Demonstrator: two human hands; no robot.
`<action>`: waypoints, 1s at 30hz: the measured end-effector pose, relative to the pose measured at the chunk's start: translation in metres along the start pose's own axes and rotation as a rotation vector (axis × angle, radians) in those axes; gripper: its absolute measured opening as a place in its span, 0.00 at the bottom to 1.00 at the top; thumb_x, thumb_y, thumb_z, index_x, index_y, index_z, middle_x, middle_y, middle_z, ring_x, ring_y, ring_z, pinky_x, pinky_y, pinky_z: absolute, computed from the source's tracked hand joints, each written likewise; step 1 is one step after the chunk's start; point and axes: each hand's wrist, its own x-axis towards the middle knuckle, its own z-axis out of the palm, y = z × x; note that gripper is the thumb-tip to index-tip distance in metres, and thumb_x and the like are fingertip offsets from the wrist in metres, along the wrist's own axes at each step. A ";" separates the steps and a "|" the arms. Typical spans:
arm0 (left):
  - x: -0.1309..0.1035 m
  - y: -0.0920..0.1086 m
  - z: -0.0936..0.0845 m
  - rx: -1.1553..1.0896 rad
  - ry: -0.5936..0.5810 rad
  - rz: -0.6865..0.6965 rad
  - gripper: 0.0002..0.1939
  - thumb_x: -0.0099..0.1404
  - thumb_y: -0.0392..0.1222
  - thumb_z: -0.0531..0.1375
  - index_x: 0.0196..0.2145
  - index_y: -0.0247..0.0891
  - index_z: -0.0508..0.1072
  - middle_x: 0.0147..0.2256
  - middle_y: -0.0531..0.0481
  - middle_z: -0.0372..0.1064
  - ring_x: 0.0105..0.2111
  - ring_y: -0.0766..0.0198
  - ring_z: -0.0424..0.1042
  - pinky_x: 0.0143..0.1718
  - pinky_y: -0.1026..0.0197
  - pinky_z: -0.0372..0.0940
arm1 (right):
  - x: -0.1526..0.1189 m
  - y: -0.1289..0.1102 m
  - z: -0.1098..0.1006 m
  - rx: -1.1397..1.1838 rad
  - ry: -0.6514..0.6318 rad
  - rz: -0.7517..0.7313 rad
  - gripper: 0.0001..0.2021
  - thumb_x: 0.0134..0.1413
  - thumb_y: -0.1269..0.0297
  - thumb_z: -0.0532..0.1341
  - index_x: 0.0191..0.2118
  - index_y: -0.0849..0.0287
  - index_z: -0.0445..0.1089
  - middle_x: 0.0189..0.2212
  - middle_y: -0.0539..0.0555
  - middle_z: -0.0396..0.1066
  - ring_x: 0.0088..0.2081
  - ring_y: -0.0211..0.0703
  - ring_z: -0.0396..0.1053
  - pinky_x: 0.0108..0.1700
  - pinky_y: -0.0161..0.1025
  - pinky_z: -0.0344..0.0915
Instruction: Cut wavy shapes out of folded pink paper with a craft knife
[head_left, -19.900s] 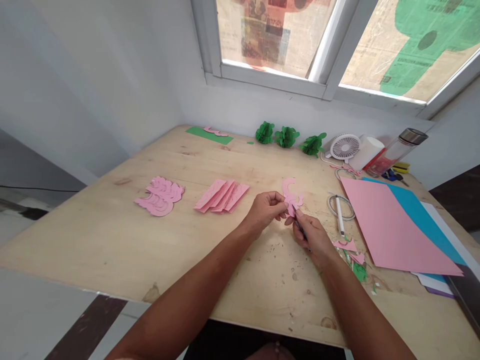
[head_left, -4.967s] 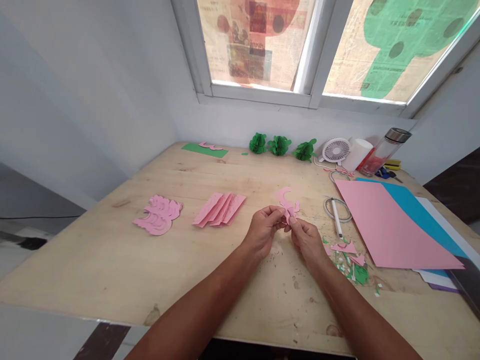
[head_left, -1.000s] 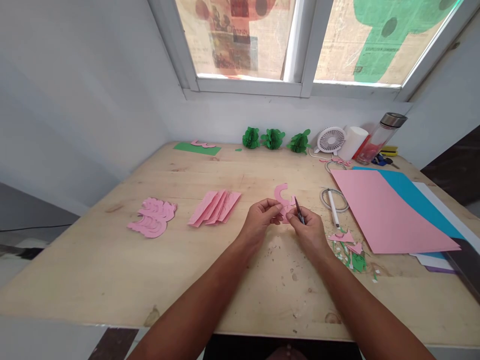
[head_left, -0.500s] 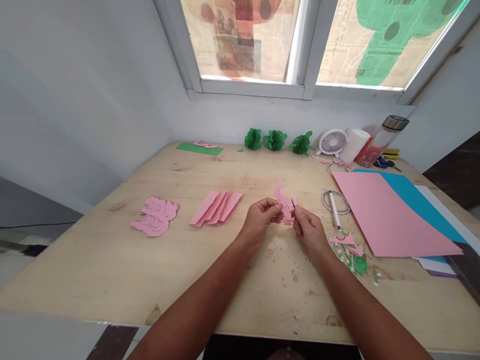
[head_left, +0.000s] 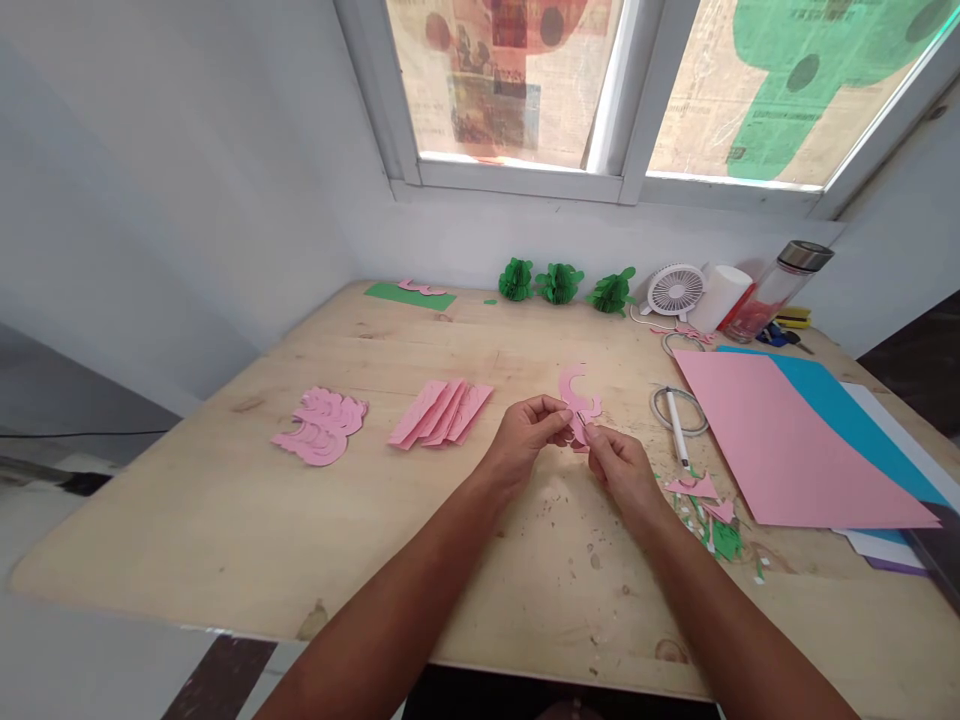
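Observation:
Above the middle of the wooden table, a curved pink paper cutout point(head_left: 576, 385) is pinched between the thumb and fingers of my left hand point(head_left: 534, 432). My right hand point(head_left: 619, 462) is closed at the cutout's lower right, with a small dark pointed tool between its fingers; the tool is mostly hidden, its tip over the paper. To the left lie folded pink strips point(head_left: 441, 412) and, further left, a pile of scalloped pink cutouts point(head_left: 319, 427).
Three green paper shapes point(head_left: 559, 284), a white fan point(head_left: 675, 291) and a glass bottle point(head_left: 772, 295) stand along the wall. At right are a white pen point(head_left: 677, 430), a cable coil, paper scraps point(head_left: 724, 540) and large pink sheets point(head_left: 795, 450). A green sheet point(head_left: 409, 296) lies back left.
The view has shifted slightly, so the scene sits further right. The dark tool's tip, upright above my right fingers before, now lies lower across the pink cutout.

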 end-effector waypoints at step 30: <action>-0.001 0.001 0.001 0.003 -0.004 0.012 0.10 0.49 0.43 0.65 0.24 0.34 0.71 0.21 0.51 0.67 0.23 0.69 0.64 0.30 0.62 0.61 | 0.001 0.001 0.001 -0.047 0.014 0.009 0.22 0.53 0.47 0.54 0.22 0.61 0.65 0.13 0.44 0.48 0.16 0.32 0.42 0.18 0.33 0.38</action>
